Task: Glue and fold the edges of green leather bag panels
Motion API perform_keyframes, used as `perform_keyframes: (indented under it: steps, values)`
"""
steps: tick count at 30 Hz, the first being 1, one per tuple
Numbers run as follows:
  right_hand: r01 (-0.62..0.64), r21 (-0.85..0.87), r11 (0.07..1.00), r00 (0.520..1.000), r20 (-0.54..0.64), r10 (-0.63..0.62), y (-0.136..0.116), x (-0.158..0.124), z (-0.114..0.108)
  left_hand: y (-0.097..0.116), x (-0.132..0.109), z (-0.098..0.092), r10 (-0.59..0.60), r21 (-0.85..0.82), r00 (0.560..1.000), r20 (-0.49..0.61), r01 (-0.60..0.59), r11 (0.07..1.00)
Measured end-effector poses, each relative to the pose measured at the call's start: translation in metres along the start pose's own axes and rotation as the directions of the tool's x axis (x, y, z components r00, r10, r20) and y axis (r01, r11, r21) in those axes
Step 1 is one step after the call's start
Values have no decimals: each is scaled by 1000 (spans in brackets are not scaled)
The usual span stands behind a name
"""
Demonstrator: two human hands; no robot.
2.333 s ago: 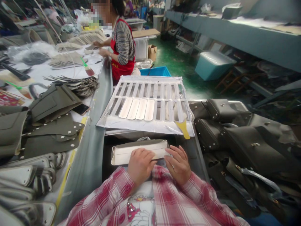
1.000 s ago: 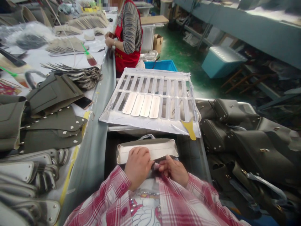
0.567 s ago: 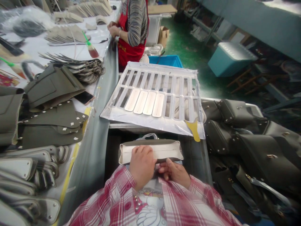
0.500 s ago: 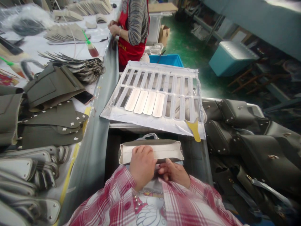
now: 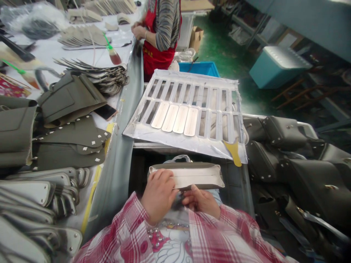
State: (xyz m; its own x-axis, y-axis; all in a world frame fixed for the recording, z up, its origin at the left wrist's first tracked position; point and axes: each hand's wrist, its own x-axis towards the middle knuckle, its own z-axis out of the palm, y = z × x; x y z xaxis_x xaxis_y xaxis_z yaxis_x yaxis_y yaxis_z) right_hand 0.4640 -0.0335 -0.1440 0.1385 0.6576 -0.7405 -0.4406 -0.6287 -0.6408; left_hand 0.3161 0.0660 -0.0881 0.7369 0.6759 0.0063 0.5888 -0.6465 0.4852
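A dark olive bag (image 5: 189,166) lies in front of me, its long pale inner face (image 5: 196,176) turned up and its thin edges standing around it. My left hand (image 5: 160,195) reaches over the bag's left part, fingers lying across the pale face and thumb at the near edge. At the middle of that same edge, my right hand (image 5: 203,202) pinches the bag with its thumb on top and its fingers curled. The bag's underside is hidden. Just beyond it rests a white slotted board (image 5: 175,138), with several pale oblong strips (image 5: 175,119) laid on it.
Olive bags (image 5: 301,179) are heaped on my right. The left table carries stacked rivet-edged pieces (image 5: 30,193), flat olive panels (image 5: 74,133) and a phone (image 5: 106,111). A yellow scraper-shaped piece (image 5: 234,153) lies on the board's corner. A co-worker in a red apron (image 5: 159,58) stands beyond.
My left hand has slid left along the bag, baring more of the pale face. My right hand keeps its pinch, now slightly further left on the near edge. The whole view has shifted a little.
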Motion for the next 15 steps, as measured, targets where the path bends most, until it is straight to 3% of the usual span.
perform_keyframes:
  steps: [7, 15]
  values:
    - [-24, 94, 995, 1000, 17, 23, 0, 0, 20, -4, -3, 0, -55, 22, 997, -49, 56, 998]
    - [-96, 38, 995, 995, 30, 95, 4, 5, 32, -17, -15, -3, -49, -40, 996, -68, 46, 998]
